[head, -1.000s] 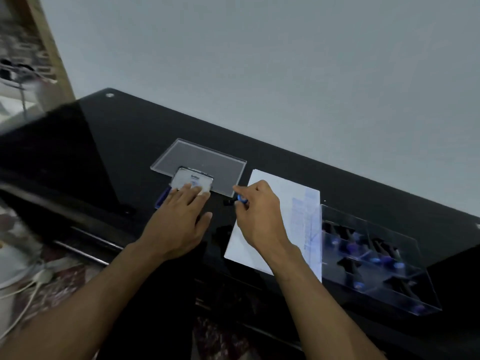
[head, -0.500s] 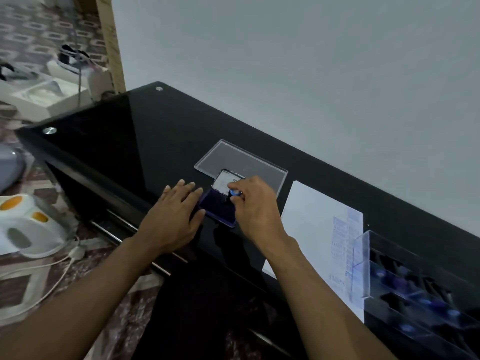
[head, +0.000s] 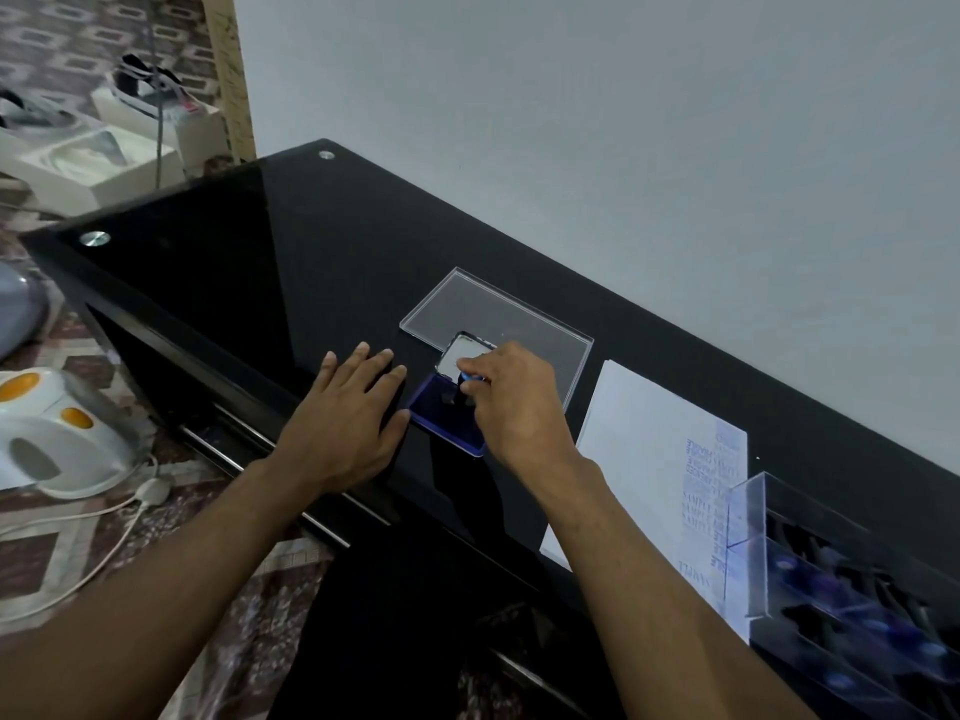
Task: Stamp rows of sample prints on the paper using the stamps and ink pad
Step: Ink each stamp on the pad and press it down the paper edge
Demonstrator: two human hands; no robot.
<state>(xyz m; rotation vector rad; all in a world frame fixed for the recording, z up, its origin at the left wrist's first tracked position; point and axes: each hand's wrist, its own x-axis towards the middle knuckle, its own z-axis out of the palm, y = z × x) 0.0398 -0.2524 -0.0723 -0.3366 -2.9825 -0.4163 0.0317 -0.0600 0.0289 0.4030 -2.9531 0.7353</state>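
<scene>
Here we see our right hand (head: 511,402) pinching a small stamp (head: 464,389) with a blue top between thumb and fingertips, its base set down on the dark blue ink pad (head: 434,415); so the right grip is narrow and closed around the stamp. The ink pad lies open on the black glass worktop (head: 249,252), with its pale lid (head: 465,350) tipped back behind it over the near edge of a clear acrylic sheet (head: 498,314). Our left hand (head: 353,423) lies flat on the worktop just to the left of the pad, fingers straight and spread, its grip wide and holding nothing; the fingertips come close to the pad's left edge, though we cannot tell whether they touch it. To the right of the pad lies the white paper (head: 639,439), carrying rows of blue prints along its right side, some reading SAMPLE. A clear plastic box (head: 753,511) stands over the paper's right corner, and in its compartments lie more stamps (head: 831,589) with dark bodies and blue tops, too blurred to count. Down on the floor to the left stands a white kettle (head: 47,433) with orange patches, its cord trailing across the patterned tiles.
</scene>
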